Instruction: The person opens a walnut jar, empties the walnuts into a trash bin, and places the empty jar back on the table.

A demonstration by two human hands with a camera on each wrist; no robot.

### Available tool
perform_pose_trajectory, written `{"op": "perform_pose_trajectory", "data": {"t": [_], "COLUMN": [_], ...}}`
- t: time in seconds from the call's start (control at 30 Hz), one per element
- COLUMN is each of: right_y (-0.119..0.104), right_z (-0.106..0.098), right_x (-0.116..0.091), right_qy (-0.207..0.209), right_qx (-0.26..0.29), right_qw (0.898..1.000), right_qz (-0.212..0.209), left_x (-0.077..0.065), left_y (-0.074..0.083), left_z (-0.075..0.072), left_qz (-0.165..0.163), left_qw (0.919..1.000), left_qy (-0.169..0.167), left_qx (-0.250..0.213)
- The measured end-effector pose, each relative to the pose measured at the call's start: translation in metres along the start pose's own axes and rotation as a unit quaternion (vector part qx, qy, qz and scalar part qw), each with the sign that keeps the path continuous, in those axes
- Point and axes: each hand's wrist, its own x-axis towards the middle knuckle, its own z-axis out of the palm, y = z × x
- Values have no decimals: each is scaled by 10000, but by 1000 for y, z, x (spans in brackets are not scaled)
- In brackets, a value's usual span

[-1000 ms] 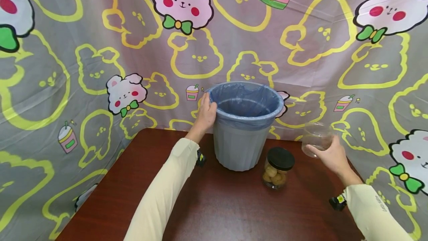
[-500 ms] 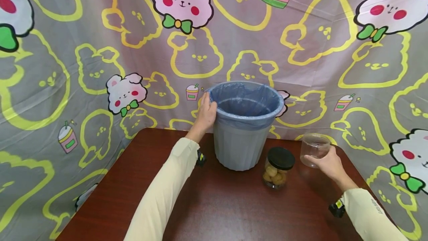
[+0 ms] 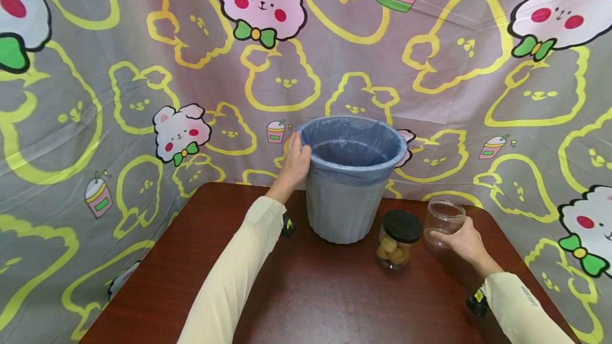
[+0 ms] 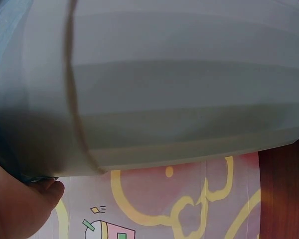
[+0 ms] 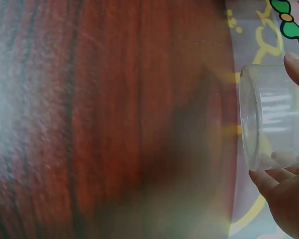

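1. A patterned cloth [image 3: 191, 84] hangs behind the table [image 3: 325, 291], perhaps to screen the background.
2. This reddish-brown table supports the grey bin [image 3: 341, 208] and the lidded jar [image 3: 393, 259] on one flat level.
3. The grey bin stands upright near the back edge, a blue liner [image 3: 354, 145] folded over its rim. Our left hand [image 3: 295, 166] grips this rim at the left, probably for steadiness.
4. Close beside stands the lidded jar; its black lid [image 3: 402, 226] presumably protects the round pieces [image 3: 389, 246] inside.
5. Right of it, our right hand [image 3: 464, 242] holds the clear jar [image 3: 442, 221] around its side, leaving the top free; whether it touches the table, we cannot tell.
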Motion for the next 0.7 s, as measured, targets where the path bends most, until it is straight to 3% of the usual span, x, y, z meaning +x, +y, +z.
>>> {"op": "perform_pose_trajectory", "data": {"t": [0.33,0.7], "right_y": [6,14], "right_z": [12,16], "right_x": [0,4], "right_qy": [-53,-344], "right_qx": [82,63], "right_qw": [9999,9991], "right_qz": [-21,254], "left_x": [0,1], "left_y": [1,0], "left_z": [0,1], "left_qz": [51,73], "left_qw": [10000,10000], "left_qy": [-7,38], "left_qx": [-5,8]}}
